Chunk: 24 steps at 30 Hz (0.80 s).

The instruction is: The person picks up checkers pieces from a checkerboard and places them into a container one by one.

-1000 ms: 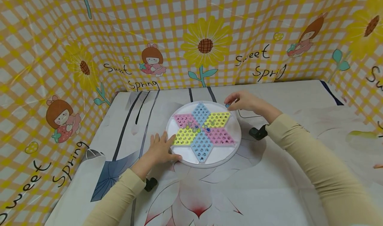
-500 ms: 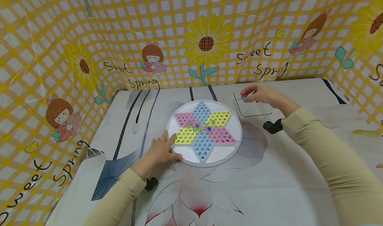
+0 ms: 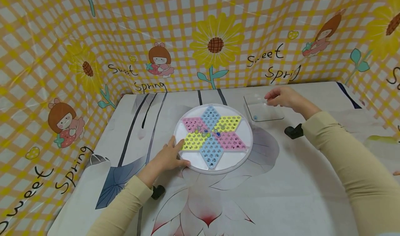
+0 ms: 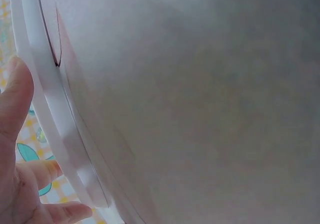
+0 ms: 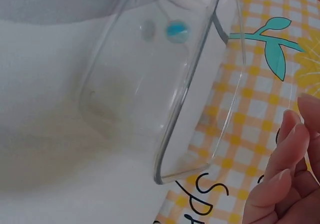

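A round white Chinese checkers board (image 3: 232,161) with a pink, yellow and blue star lies on the table, several marbles (image 3: 208,134) near its centre. My left hand (image 3: 165,156) rests at the board's left edge, fingers spread; in the left wrist view the thumb and fingertips meet the white rim (image 4: 52,99). Over the right side of a clear box (image 3: 268,120) hovers my right hand (image 3: 282,97), its fingers loosely bent and holding nothing. One blue-and-clear marble (image 5: 177,31) sits on the floor of that box, in its near left corner in the head view.
A printed white cloth (image 3: 281,194) covers the table. Behind it stands a yellow checked curtain (image 3: 181,31). Black wrist camera mounts (image 3: 293,132) sit under both forearms. A blue fan-like print (image 3: 114,184) is at the left.
My right hand has moved right from the board's far right edge to over the clear box, and the blue marble has left its fingers for the box. The left hand has stayed put.
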{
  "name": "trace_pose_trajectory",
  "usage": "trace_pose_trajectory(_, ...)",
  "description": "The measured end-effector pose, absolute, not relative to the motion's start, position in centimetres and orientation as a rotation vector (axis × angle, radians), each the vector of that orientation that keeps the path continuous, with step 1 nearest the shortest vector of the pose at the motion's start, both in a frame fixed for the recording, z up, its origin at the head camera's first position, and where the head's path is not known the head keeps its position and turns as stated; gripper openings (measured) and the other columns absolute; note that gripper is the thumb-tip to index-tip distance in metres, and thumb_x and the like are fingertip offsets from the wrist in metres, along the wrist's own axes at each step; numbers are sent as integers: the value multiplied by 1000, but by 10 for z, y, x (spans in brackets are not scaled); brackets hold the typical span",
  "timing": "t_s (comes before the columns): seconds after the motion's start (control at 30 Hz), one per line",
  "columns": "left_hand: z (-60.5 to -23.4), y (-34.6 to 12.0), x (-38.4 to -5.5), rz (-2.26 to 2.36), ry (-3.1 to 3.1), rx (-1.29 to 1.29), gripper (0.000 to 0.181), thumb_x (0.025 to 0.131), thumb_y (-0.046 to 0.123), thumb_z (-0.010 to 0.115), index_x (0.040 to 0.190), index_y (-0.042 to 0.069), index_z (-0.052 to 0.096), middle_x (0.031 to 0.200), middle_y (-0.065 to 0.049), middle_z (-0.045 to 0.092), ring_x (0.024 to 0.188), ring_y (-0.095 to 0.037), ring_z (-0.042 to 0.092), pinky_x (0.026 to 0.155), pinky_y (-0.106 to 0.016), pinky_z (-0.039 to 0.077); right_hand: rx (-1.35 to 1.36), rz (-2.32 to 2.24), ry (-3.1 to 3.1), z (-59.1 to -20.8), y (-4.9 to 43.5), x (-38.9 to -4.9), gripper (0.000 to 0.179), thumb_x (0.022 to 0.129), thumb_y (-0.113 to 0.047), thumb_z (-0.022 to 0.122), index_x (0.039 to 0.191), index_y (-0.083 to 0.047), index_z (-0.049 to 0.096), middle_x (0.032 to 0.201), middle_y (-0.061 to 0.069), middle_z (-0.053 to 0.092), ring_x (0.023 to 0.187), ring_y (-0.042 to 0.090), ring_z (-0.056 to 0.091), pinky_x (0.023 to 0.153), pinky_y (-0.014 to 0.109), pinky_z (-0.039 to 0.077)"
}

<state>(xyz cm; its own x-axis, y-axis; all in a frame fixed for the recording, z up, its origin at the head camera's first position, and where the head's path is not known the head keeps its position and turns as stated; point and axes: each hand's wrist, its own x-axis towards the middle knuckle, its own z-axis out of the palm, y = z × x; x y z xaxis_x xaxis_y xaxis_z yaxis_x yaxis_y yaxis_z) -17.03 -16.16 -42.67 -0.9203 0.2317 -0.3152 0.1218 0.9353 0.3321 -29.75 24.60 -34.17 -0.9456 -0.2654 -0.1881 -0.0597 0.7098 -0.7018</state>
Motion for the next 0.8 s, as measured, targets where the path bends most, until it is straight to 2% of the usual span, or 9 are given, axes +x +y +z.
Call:
trace_pose_trajectory(0.33,-429,-163,-172,438,2738,265,91,74,55,65,146,16,25,151,-24,7,129,-52,21,95,-60,34,-256,-1067,2645,-344,242,-294,34,88,-17,58,114,5,54,94,5,62,83,18,53,70,31,41)
trace_pose_trajectory(0.47,-429,-163,-172,442,2736,270,92,74,55,65,146,15,25,150,-24,7,129,-52,21,95,-60,34,-294,-1064,2646,-340,235,-294,34,88,-16,58,115,4,54,101,11,60,83,17,53,70,30,41)
trace_pose_trajectory(0.8,-425,-162,-170,465,2725,264,91,74,54,66,146,14,25,150,-25,7,129,-52,20,96,-60,33,-395,-1105,2618,-337,198,-289,30,87,-15,61,112,2,56,97,9,57,80,19,51,68,31,41)
